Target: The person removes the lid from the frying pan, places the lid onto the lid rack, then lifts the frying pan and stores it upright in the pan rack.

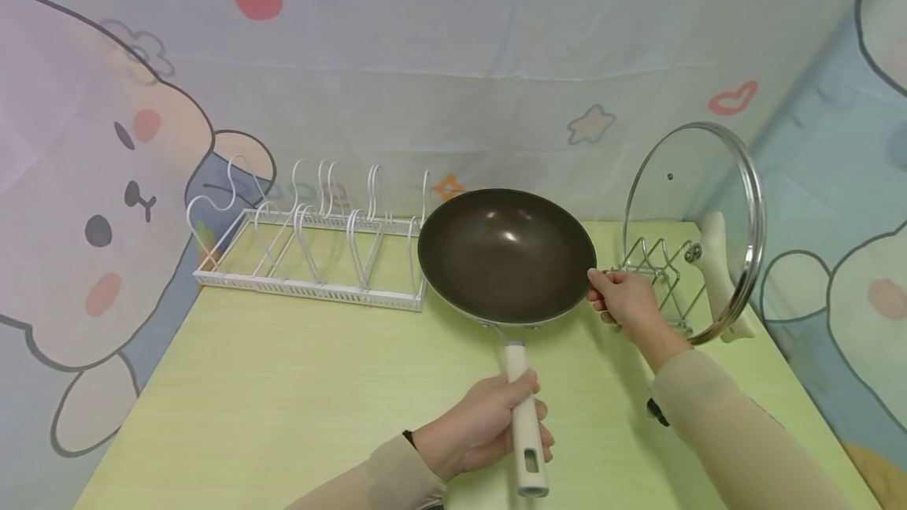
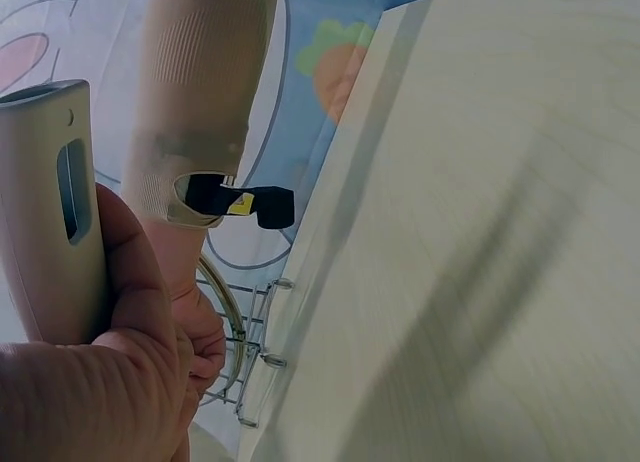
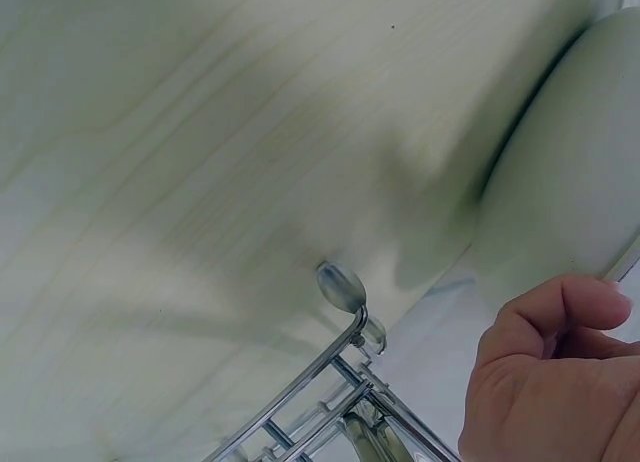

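A frying pan (image 1: 506,258) with a dark inside and a cream handle (image 1: 526,423) is in the middle of the head view. My left hand (image 1: 489,423) grips the handle, its thumb lying across the top. At the pan's right rim my right hand (image 1: 623,297) pinches the edge between thumb and curled fingers. In the right wrist view the pan's pale outer side (image 3: 570,162) shows beside the right hand (image 3: 550,382). The left wrist view shows the slotted handle end (image 2: 50,212) in the left hand (image 2: 110,382).
Left of the pan stands a white wire rack (image 1: 312,290) with several upright loops. On the right a glass lid (image 1: 754,219) with a cream handle stands upright in a metal wire rack (image 1: 662,274). All rest on a pale green table (image 1: 305,384) before a cartoon-printed cloth (image 1: 425,61).
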Tool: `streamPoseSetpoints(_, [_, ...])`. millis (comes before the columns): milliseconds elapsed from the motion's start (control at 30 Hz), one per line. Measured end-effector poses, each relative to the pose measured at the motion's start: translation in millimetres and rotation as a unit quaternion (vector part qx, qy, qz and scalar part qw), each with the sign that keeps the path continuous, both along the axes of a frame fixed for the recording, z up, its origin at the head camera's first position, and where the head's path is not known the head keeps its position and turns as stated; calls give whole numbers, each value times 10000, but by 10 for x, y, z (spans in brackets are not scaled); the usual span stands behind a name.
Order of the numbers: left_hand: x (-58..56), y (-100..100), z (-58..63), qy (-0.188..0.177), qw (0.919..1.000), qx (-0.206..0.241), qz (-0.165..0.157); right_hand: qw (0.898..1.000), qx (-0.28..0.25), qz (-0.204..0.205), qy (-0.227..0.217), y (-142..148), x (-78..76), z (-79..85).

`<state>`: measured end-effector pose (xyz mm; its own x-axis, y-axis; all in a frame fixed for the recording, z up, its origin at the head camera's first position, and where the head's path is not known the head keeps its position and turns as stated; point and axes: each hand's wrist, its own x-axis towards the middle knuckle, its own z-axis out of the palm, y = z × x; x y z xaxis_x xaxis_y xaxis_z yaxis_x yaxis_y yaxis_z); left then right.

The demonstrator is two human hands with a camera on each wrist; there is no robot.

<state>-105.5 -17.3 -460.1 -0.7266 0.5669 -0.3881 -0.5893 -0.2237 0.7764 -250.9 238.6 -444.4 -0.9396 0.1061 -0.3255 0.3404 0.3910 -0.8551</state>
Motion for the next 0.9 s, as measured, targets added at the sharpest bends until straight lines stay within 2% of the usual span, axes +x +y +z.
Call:
streamPoseSetpoints(200, [-17,37,-21,13,10000,41,-23,10000,73,-44,42,19,-3,3])
streamPoseSetpoints(467, [-37,49,-5,-12,10000,52,-42,9998,-133,-179,-11,20,10,-3])
streamPoseSetpoints(567, [-67,62,-14,-74,9999,103,46,9995,-225,-181,-89,2,36,-6])
streamPoseSetpoints(900, [-260,70,-80,-465,9975,429,318,9982,-117,435,-397,-79,256,-12])
